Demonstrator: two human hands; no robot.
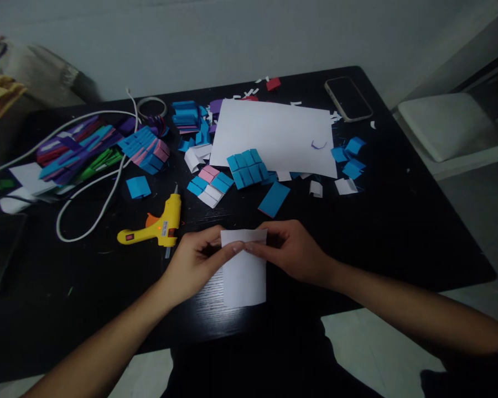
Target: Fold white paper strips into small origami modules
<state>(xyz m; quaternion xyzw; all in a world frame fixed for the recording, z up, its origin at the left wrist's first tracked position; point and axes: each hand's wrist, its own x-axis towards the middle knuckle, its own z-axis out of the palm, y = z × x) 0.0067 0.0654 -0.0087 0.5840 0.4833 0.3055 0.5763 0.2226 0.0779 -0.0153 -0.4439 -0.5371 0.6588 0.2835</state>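
Observation:
A small white sheet of paper (244,282) hangs between my two hands above the near side of the black table. My left hand (195,262) pinches its upper left part, thumb in front and fingers behind. At the upper right, my right hand (296,251) grips the same sheet in the same way. Both thumb tips meet near the middle, just below a crease along the top. Just left of my left hand lies a yellow glue gun (166,224) with a small orange light. Beyond the hands is a flat blue paper piece (274,199).
A large white sheet (274,132) lies at the back among folded paper blocks, such as a blue one (247,168), and white scraps. A phone (348,98) rests at the back right. A white cable (103,213) loops across the left, near bundled coloured strips (78,146) and a tape roll (151,101).

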